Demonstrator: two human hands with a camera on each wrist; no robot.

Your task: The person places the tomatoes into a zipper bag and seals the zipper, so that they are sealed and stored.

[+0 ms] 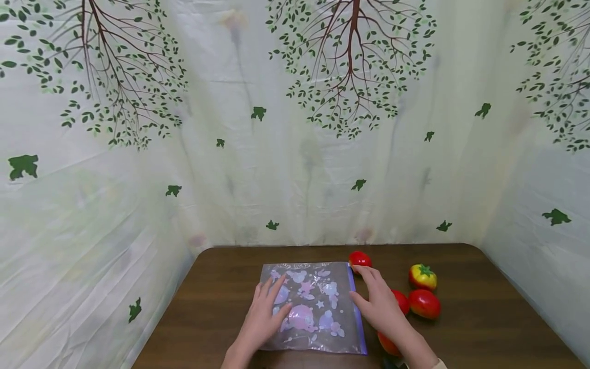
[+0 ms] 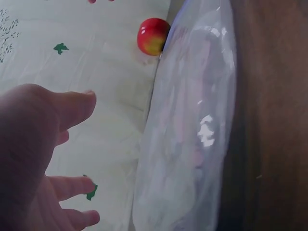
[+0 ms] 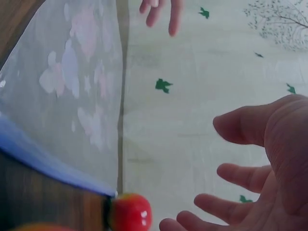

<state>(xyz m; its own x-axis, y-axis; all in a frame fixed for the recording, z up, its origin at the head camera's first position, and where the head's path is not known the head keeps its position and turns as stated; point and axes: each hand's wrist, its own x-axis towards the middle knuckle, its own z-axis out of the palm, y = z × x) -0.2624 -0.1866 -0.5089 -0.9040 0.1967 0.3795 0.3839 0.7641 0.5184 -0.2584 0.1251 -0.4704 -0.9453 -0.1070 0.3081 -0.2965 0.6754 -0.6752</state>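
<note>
My left hand hovers over a flat, clear plastic bag printed with pastel shapes; my right hand hovers near its blue-purple zip edge; the fingers of both are loosely spread, holding nothing; the bag lies on a dark brown wooden table; a glossy red round fruit sits just beside the bag's far right corner.

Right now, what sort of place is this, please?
Probably an improvised indoor booth: pale sheets printed with trees hang behind and on both sides of a brown table, where a patterned bag lies.
</note>
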